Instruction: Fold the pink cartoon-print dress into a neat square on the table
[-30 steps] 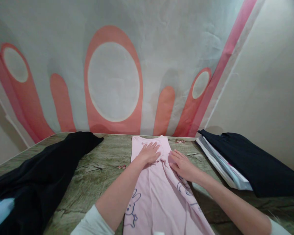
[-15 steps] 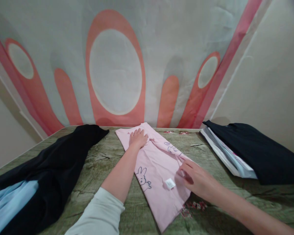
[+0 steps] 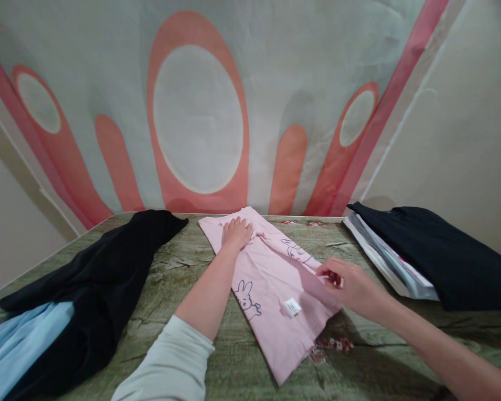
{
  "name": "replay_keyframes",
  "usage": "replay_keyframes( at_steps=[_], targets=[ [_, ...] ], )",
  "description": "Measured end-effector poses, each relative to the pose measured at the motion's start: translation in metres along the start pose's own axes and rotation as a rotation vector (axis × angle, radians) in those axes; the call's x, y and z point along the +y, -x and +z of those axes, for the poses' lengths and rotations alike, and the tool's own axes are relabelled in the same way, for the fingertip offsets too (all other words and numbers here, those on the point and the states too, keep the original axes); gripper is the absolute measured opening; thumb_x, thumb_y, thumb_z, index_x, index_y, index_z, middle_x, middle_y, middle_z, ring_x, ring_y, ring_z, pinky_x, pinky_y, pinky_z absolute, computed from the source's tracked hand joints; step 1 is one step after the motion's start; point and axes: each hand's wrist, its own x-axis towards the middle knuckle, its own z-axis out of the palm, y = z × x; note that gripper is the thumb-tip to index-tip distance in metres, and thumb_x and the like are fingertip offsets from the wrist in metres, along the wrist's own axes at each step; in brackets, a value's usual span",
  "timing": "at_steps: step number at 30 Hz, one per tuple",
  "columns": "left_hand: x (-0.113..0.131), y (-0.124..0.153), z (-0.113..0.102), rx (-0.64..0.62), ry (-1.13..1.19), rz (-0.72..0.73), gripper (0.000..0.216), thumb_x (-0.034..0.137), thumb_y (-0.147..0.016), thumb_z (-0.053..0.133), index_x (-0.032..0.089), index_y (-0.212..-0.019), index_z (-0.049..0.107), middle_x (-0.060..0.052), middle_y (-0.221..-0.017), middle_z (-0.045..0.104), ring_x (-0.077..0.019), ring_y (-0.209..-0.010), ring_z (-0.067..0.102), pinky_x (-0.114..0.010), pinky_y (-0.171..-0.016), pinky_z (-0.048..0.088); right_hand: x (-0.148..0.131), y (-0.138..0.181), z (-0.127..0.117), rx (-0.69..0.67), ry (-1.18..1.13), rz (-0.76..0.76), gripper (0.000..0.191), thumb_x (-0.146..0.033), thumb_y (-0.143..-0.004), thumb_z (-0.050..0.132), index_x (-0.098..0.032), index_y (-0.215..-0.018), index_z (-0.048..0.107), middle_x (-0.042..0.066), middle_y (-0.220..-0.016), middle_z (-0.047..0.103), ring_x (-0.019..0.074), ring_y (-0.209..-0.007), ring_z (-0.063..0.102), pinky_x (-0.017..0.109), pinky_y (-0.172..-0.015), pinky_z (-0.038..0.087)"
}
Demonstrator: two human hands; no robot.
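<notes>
A pink garment (image 3: 271,289) with dark rabbit line drawings and a white label (image 3: 292,307) lies folded lengthwise on the table, slanting from the back toward the front right. My left hand (image 3: 237,233) rests on its far end, palm down with the fingers laid out flat. At the right side, my right hand (image 3: 336,278) pinches the garment's edge between thumb and fingers and holds it slightly raised. The cloth near that pinch is creased and casts a shadow.
The table (image 3: 171,284) has a wood-grain surface. At left lies a black garment (image 3: 96,278) with light blue cloth (image 3: 29,334) beside it. A stack of folded clothes, topped by a black one (image 3: 438,250), sits at right. Behind hangs a printed sheet (image 3: 267,67).
My right hand has moved right and slightly up, drawing the garment's edge outward, and the fold there has spread. My left hand has stayed on the far end.
</notes>
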Motion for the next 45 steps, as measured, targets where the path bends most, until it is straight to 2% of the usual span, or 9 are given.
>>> replay_keyframes(
  at_steps=[7, 12, 15, 20, 24, 30, 37, 41, 45],
  targets=[
    [0.003, -0.001, -0.003, 0.067, 0.088, -0.024, 0.038, 0.04, -0.091, 0.03, 0.021, -0.11, 0.056, -0.008, -0.129, 0.049, -0.0238, -0.121, 0.039, -0.041, -0.1, 0.024, -0.025, 0.009, -0.019, -0.35, -0.151, -0.116, 0.024, -0.005, -0.066, 0.047, -0.018, -0.082, 0.06, 0.0, -0.075, 0.059, 0.0112, -0.066, 0.05, 0.021, -0.06, 0.038],
    [-0.003, -0.007, -0.006, 0.135, 0.131, -0.102, 0.034, 0.03, -0.087, 0.039, 0.015, -0.112, 0.056, -0.01, -0.119, 0.056, -0.0202, -0.112, 0.048, -0.031, -0.096, 0.032, -0.023, 0.008, -0.012, -0.497, -0.184, -0.117, 0.015, -0.019, -0.076, 0.053, -0.019, -0.088, 0.062, 0.002, -0.08, 0.061, 0.0122, -0.069, 0.054, 0.022, -0.062, 0.04],
    [-0.001, -0.008, -0.011, 0.172, 0.139, -0.127, 0.034, 0.025, -0.08, 0.047, 0.015, -0.112, 0.056, -0.009, -0.118, 0.056, -0.0202, -0.113, 0.047, -0.03, -0.096, 0.033, -0.008, 0.002, -0.012, -0.366, -0.184, -0.053, 0.017, -0.029, -0.082, 0.05, -0.019, -0.085, 0.063, 0.003, -0.08, 0.062, 0.013, -0.069, 0.055, 0.023, -0.062, 0.041],
    [0.022, -0.002, -0.017, 0.099, 0.106, 0.017, 0.03, 0.025, -0.085, 0.041, 0.021, -0.111, 0.056, -0.006, -0.116, 0.058, -0.0208, -0.11, 0.049, -0.035, -0.096, 0.033, 0.044, -0.012, 0.008, 0.078, -0.03, 0.09, 0.025, -0.033, -0.081, 0.049, -0.015, -0.096, 0.058, 0.008, -0.088, 0.062, 0.0172, -0.076, 0.056, 0.028, -0.067, 0.043],
    [0.038, 0.008, -0.011, -0.028, 0.055, 0.153, 0.034, 0.036, -0.091, 0.03, 0.022, -0.107, 0.057, -0.007, -0.118, 0.056, -0.0227, -0.111, 0.048, -0.041, -0.096, 0.032, 0.065, -0.016, 0.024, 0.044, -0.012, 0.152, 0.032, -0.038, -0.078, 0.051, -0.016, -0.101, 0.057, 0.006, -0.081, 0.063, 0.017, -0.068, 0.056, 0.028, -0.062, 0.042],
    [0.033, 0.014, -0.003, -0.029, -0.012, 0.275, 0.042, 0.042, -0.093, 0.022, 0.023, -0.125, 0.043, -0.006, -0.136, 0.04, -0.0231, -0.125, 0.032, -0.045, -0.102, 0.023, 0.058, -0.015, 0.015, -0.038, 0.113, 0.174, 0.02, -0.029, -0.081, 0.045, -0.02, -0.078, 0.062, 0.003, -0.073, 0.066, 0.0167, -0.066, 0.057, 0.027, -0.059, 0.037],
    [0.034, 0.013, -0.004, -0.028, 0.016, 0.279, 0.046, 0.044, -0.094, 0.018, 0.023, -0.13, 0.038, -0.006, -0.139, 0.038, -0.0215, -0.128, 0.028, -0.045, -0.105, 0.018, 0.06, -0.012, 0.013, -0.026, 0.187, 0.22, 0.015, -0.027, -0.082, 0.046, -0.019, -0.082, 0.058, 0.005, -0.083, 0.062, 0.0168, -0.073, 0.057, 0.026, -0.063, 0.038],
    [0.042, 0.014, -0.008, 0.034, 0.006, 0.225, 0.039, 0.036, -0.093, 0.027, 0.021, -0.125, 0.042, -0.008, -0.135, 0.042, -0.0208, -0.128, 0.03, -0.044, -0.107, 0.013, 0.051, -0.011, 0.016, 0.047, 0.111, 0.074, 0.026, -0.028, -0.082, 0.048, -0.019, -0.106, 0.055, 0.008, -0.103, 0.055, 0.0182, -0.089, 0.055, 0.03, -0.078, 0.041],
    [0.04, 0.012, -0.013, -0.091, 0.023, 0.142, 0.035, 0.034, -0.091, 0.033, 0.021, -0.121, 0.046, -0.01, -0.133, 0.043, -0.0238, -0.125, 0.035, -0.049, -0.104, 0.018, 0.048, -0.013, 0.016, -0.062, 0.077, -0.099, 0.028, -0.018, -0.081, 0.047, -0.02, -0.107, 0.058, 0.008, -0.104, 0.054, 0.0186, -0.094, 0.052, 0.031, -0.083, 0.04]
  ],
)
